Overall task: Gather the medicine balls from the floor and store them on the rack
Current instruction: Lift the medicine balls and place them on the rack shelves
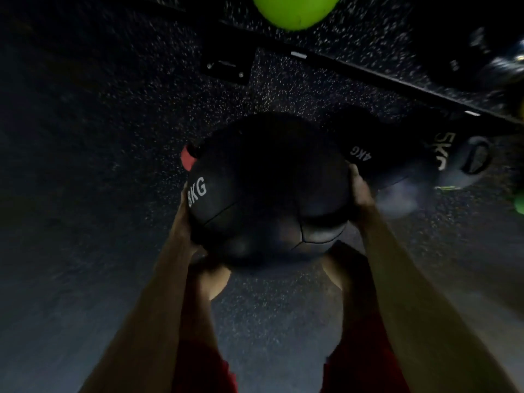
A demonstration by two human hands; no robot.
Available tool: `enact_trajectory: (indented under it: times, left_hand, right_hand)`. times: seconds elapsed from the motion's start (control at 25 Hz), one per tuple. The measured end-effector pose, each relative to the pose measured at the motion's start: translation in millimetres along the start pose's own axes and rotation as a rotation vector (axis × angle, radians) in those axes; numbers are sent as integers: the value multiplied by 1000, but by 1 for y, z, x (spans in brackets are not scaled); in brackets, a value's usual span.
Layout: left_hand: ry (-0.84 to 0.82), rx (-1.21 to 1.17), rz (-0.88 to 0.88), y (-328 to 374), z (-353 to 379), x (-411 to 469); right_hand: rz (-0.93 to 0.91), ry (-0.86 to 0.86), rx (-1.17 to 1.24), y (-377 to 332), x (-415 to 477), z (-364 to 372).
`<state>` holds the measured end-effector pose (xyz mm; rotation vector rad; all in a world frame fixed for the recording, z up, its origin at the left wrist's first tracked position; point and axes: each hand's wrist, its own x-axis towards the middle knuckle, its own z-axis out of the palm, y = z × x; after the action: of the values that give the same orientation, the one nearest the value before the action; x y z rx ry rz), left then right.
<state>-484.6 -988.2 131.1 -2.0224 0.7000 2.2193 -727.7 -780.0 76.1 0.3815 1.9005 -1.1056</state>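
8KG medicine ball (266, 188), black, is held low in front of the person's knees over the speckled floor (113, 137); whether it touches the floor cannot be told. The left hand (185, 222) grips its left side and the right hand (360, 188) its right side, fingers curved against the surface. Just behind it to the right lie a 4KG ball (368, 143) and a 5KG ball (453, 160), near the dark rack base bar (382, 75). A green ball (295, 9) shows at the top edge.
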Motion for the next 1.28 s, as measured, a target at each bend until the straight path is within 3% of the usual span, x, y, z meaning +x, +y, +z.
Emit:
enact_trajectory:
  times: [0.2, 0.48, 0.72, 0.96, 1.28]
  left_hand:
    - [-166, 58, 163, 72, -16, -139]
    - [-503, 170, 478, 138, 0, -279]
    - [-538, 283, 700, 135, 23, -357]
    - [-594, 250, 884, 133, 52, -437]
    - [-594, 269, 1095, 162, 73, -560]
  right_hand:
    - [-118, 91, 146, -59, -168, -20]
    - [-325, 36, 507, -105, -295, -45]
    - [-523, -39, 583, -141, -368, -88]
    - [-798, 125, 543, -185, -419, -137]
    - [-1053, 214, 580, -273, -494, -183]
